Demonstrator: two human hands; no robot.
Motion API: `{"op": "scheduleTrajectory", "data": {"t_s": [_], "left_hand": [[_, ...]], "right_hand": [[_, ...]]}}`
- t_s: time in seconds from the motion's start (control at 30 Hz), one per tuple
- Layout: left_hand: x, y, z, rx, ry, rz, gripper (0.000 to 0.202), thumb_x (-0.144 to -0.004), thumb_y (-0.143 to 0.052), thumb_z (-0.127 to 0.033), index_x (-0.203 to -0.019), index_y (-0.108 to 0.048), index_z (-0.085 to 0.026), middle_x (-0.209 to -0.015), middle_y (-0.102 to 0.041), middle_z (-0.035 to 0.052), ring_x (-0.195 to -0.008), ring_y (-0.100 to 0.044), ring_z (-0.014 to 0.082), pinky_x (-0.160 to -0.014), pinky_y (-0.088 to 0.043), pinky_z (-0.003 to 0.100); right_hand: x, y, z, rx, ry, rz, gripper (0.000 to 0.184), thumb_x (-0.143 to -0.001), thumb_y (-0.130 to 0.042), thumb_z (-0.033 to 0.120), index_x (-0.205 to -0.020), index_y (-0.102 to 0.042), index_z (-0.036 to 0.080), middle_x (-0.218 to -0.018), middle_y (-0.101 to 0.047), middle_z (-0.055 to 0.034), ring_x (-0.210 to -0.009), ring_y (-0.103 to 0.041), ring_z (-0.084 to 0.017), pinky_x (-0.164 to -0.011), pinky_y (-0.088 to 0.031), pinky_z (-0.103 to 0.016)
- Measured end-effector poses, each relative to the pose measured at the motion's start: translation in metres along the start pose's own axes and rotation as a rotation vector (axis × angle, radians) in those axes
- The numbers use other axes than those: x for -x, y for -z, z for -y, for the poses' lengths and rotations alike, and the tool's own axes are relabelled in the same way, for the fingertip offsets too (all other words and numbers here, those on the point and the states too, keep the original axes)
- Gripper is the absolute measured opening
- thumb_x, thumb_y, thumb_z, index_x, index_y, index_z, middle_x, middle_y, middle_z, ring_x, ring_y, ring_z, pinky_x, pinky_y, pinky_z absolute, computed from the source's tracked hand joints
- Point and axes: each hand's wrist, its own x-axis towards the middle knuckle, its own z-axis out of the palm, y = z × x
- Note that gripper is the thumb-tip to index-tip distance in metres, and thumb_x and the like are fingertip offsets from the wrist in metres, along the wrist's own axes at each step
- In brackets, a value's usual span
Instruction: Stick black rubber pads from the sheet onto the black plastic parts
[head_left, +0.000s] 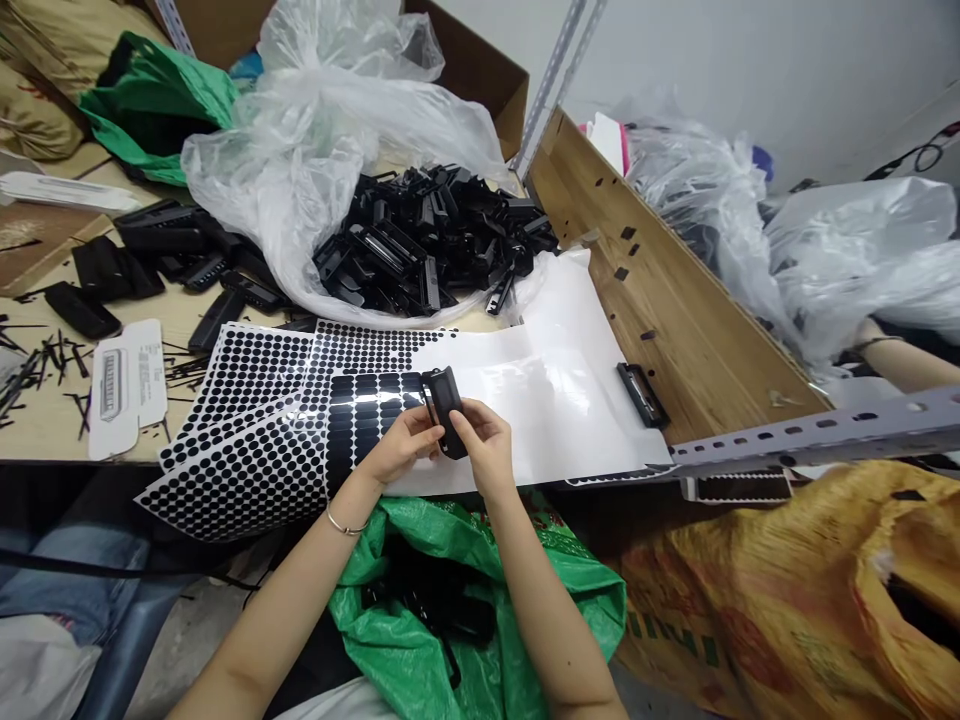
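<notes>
Between my two hands is a long black plastic part (448,400), tilted upright over the front of the table. My left hand (403,447) pinches its left edge, and my right hand (486,442) grips its right side with thumb and fingers. Directly behind and to the left lie sheets of black round stickers (255,400) and a sheet of black rectangular stickers (364,415). White backing paper (540,370) spreads to the right. Below my forearms an open green sack (555,570) holds black parts. Exactly what my left fingertips touch is partly hidden.
A heap of black plastic pieces (420,240) lies on a clear plastic bag (300,150). More black cases (161,240) and a white card (127,385) are at left. A wooden board (660,270) borders the right, with one black part (641,395) against it. Another person's arm (911,360) shows beyond.
</notes>
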Motion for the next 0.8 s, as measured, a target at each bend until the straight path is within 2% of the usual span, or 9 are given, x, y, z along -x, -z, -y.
{"op": "scheduleTrajectory", "data": {"t_s": [0.1,0.17,0.27,0.37,0.53,0.6,0.67,0.73,0.8], "left_hand": [[-0.001,0.000,0.000,0.071,-0.012,-0.036,0.031,-0.062,-0.085,-0.028,-0.089,-0.072,-0.018,-0.079,-0.066,0.0011,-0.060,-0.057,0.0096,-0.056,-0.047,0.024],[0.000,0.001,0.000,0.123,-0.008,-0.035,0.036,-0.062,-0.086,-0.027,-0.094,-0.071,-0.020,-0.089,-0.069,0.0025,-0.074,-0.064,0.0140,-0.069,-0.053,0.028],[0.002,0.003,-0.001,0.143,0.031,0.008,0.038,-0.063,-0.085,-0.030,-0.097,-0.071,-0.020,-0.097,-0.071,0.0059,-0.089,-0.067,0.0204,-0.083,-0.054,0.037],[0.004,0.005,-0.001,0.128,0.039,0.022,0.040,-0.064,-0.085,-0.033,-0.099,-0.071,-0.019,-0.100,-0.072,0.0082,-0.092,-0.067,0.0219,-0.082,-0.053,0.035],[0.003,0.005,0.000,0.073,0.019,0.085,0.039,-0.066,-0.083,-0.032,-0.102,-0.071,-0.020,-0.109,-0.071,0.0092,-0.093,-0.068,0.0219,-0.080,-0.054,0.032],[0.002,0.005,0.000,0.048,0.032,0.088,0.039,-0.067,-0.083,-0.031,-0.103,-0.071,-0.020,-0.107,-0.072,0.0090,-0.090,-0.069,0.0208,-0.077,-0.054,0.030],[0.000,0.004,0.000,0.047,0.047,0.065,0.037,-0.069,-0.082,-0.032,-0.102,-0.070,-0.019,-0.100,-0.073,0.0083,-0.087,-0.070,0.0201,-0.075,-0.055,0.029],[-0.001,0.003,-0.002,0.068,0.064,0.051,0.036,-0.071,-0.080,-0.035,-0.101,-0.069,-0.017,-0.097,-0.074,0.0083,-0.090,-0.070,0.0219,-0.076,-0.056,0.032],[-0.003,0.001,-0.004,0.090,0.081,0.063,0.038,-0.072,-0.079,-0.036,-0.102,-0.067,-0.017,-0.099,-0.074,0.0092,-0.097,-0.070,0.0257,-0.082,-0.057,0.038]], "right_hand": [[0.001,0.000,0.003,0.019,0.046,0.047,0.031,-0.079,-0.068,0.046,-0.101,-0.071,0.025,-0.105,-0.073,-0.0054,-0.104,-0.066,-0.024,-0.095,-0.052,-0.040],[0.002,0.002,0.003,0.013,0.064,0.063,0.035,-0.084,-0.060,0.051,-0.108,-0.070,0.027,-0.114,-0.070,-0.0051,-0.113,-0.062,-0.024,-0.100,-0.049,-0.040],[0.000,0.007,-0.001,0.058,0.067,0.002,0.032,-0.087,-0.055,0.051,-0.098,-0.073,0.027,-0.114,-0.068,-0.0055,-0.112,-0.062,-0.022,-0.098,-0.050,-0.039],[-0.001,0.014,-0.006,0.086,0.040,-0.058,0.019,-0.076,-0.072,0.043,-0.082,-0.073,0.025,-0.101,-0.069,-0.0050,-0.101,-0.064,-0.021,-0.088,-0.055,-0.036],[-0.002,0.022,-0.010,0.047,-0.107,-0.100,0.023,-0.066,-0.080,0.039,-0.075,-0.069,0.021,-0.076,-0.067,-0.0022,-0.076,-0.063,-0.018,-0.075,-0.056,-0.037],[-0.002,0.023,-0.009,0.065,-0.094,-0.100,0.022,-0.067,-0.078,0.040,-0.072,-0.068,0.020,-0.076,-0.065,-0.0026,-0.078,-0.062,-0.019,-0.075,-0.055,-0.037],[0.000,0.024,-0.008,0.091,-0.010,-0.142,0.021,-0.067,-0.078,0.038,-0.069,-0.069,0.020,-0.084,-0.062,-0.0035,-0.085,-0.060,-0.020,-0.078,-0.054,-0.037],[0.002,0.023,-0.010,0.066,0.059,-0.220,0.020,-0.065,-0.079,0.037,-0.066,-0.068,0.020,-0.092,-0.056,-0.0038,-0.093,-0.057,-0.020,-0.083,-0.052,-0.037],[0.005,0.020,-0.014,-0.017,0.043,-0.288,0.021,-0.063,-0.079,0.037,-0.065,-0.067,0.020,-0.094,-0.050,-0.0032,-0.097,-0.054,-0.019,-0.086,-0.049,-0.037]]}}
